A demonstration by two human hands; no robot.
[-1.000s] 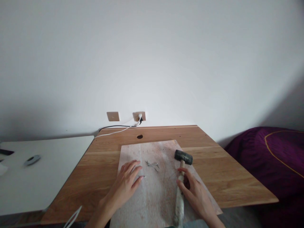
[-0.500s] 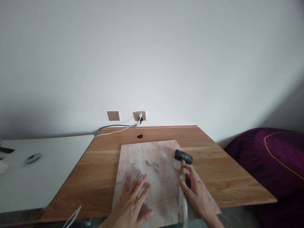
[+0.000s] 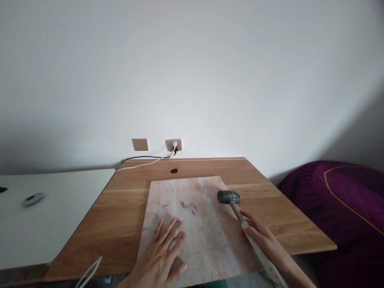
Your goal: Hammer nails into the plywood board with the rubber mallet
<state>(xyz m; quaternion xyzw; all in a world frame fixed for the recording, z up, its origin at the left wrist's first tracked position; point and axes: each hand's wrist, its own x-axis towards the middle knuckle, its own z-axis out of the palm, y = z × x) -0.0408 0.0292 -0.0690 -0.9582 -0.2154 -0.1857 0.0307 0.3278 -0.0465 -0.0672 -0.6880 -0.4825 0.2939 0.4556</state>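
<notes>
My left hand (image 3: 163, 252) lies with its fingers spread over the left front part of a pale wooden board (image 3: 216, 236). A tiny metallic piece shows by its fingertips, too small to make out. My right hand (image 3: 262, 236) is closed round the handle of a black-headed mallet (image 3: 229, 197), whose head is over the board's right edge. The handle slants down to the right, toward the bottom of the view. Several small nails or screws (image 3: 189, 206) lie loose in the middle of the board, and another metal fastener (image 3: 167, 206) lies left of them.
Under the board is a brown wooden table (image 3: 288, 204). To the left stands a white table (image 3: 75, 208) with a grey ring-shaped object (image 3: 33, 199). White and black cords run to a wall socket (image 3: 173, 145). A purple cushion-like thing (image 3: 303, 184) is at right.
My right hand has moved right and wrapped round the mallet's handle, swinging its lower end to the right. My left hand stays spread on the board. The view has shifted slightly.
</notes>
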